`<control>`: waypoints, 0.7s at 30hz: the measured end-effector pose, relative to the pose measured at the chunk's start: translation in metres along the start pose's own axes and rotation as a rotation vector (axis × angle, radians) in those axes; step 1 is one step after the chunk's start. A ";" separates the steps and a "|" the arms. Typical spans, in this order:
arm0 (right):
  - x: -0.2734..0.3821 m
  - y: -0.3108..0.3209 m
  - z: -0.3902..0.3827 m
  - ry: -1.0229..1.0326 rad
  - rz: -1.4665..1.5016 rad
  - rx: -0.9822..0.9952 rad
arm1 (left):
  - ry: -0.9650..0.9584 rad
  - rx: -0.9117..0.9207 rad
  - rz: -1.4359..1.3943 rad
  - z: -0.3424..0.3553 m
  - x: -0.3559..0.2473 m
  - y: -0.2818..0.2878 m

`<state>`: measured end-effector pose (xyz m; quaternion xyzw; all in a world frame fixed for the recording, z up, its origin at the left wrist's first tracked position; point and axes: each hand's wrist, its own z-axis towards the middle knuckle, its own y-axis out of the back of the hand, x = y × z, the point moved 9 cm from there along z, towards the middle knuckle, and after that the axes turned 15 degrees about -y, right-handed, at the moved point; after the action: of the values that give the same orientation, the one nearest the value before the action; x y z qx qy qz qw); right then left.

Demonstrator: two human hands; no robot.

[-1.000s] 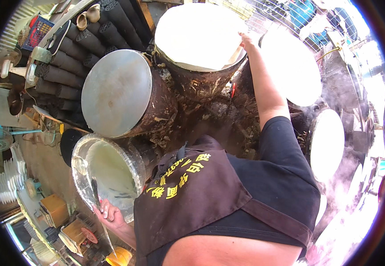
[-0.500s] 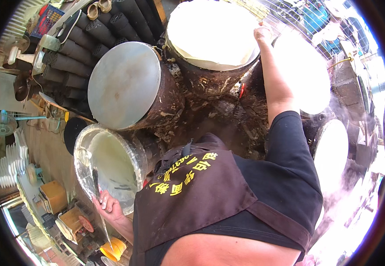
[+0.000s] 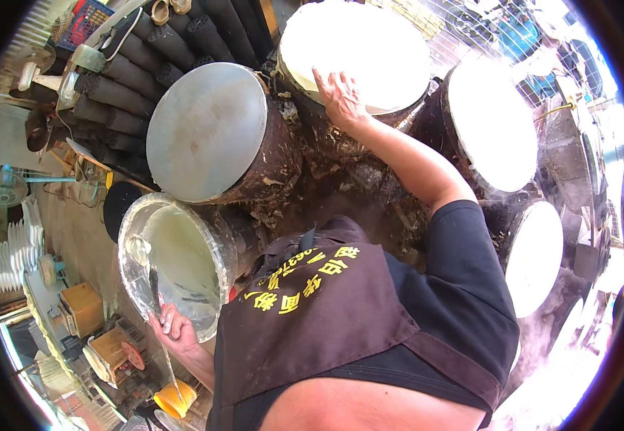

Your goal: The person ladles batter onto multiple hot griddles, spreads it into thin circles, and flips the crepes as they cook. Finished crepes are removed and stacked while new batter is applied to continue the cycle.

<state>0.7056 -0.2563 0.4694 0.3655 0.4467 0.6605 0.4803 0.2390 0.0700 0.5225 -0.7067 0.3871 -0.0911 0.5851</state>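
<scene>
My left hand [image 3: 175, 329] is closed round the long handle of a ladle [image 3: 155, 284], whose pale bowl rests near the left rim of a wide tub [image 3: 224, 276] of milky, pale liquid. The handle runs on below my hand. My right hand [image 3: 341, 99] reaches across to the near side of a drum's bright white round top [image 3: 359, 43]. Its fingers are spread and lie over the white edge, holding nothing. Glare hides the surface detail there. Nearest on the left stands another drum with a flat grey metal lid [image 3: 204, 133].
To the right stand more drums with white tops [image 3: 495, 126], with steam [image 3: 463, 345] drifting below them. Dark perforated cylinders [image 3: 129, 82] are stacked at the far left. A yellow container [image 3: 175, 399] sits at lower left, and a wire rack [image 3: 484, 29] at upper right.
My right hand has moved left along the white-topped drum, from its right edge to its near side, and its fingers have spread. The left hand still grips the ladle at the tub.
</scene>
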 end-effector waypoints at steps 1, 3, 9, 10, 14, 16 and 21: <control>0.000 -0.004 0.002 0.029 -0.026 0.014 | 0.001 0.003 -0.012 0.000 0.000 0.000; 0.001 -0.008 0.007 0.092 -0.079 0.044 | -0.003 0.010 -0.013 -0.003 0.001 0.001; -0.052 0.001 0.068 -0.178 0.526 0.188 | -0.007 0.011 -0.019 -0.012 0.002 0.004; -0.071 0.013 0.081 -0.186 0.603 0.056 | 0.004 0.005 -0.023 -0.012 0.003 0.004; -0.109 0.107 0.116 -0.295 0.514 -0.145 | -0.057 -0.056 -0.014 -0.027 -0.005 0.008; -0.139 0.151 0.124 -0.163 0.473 -0.378 | -0.031 -0.046 0.002 -0.017 -0.003 0.009; -0.163 0.284 0.071 -0.088 0.474 -0.575 | 0.019 -0.030 -0.004 -0.001 -0.013 0.017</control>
<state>0.7272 -0.4356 0.7520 0.3368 0.1247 0.8354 0.4161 0.2224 0.0772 0.5117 -0.7152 0.3925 -0.0933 0.5707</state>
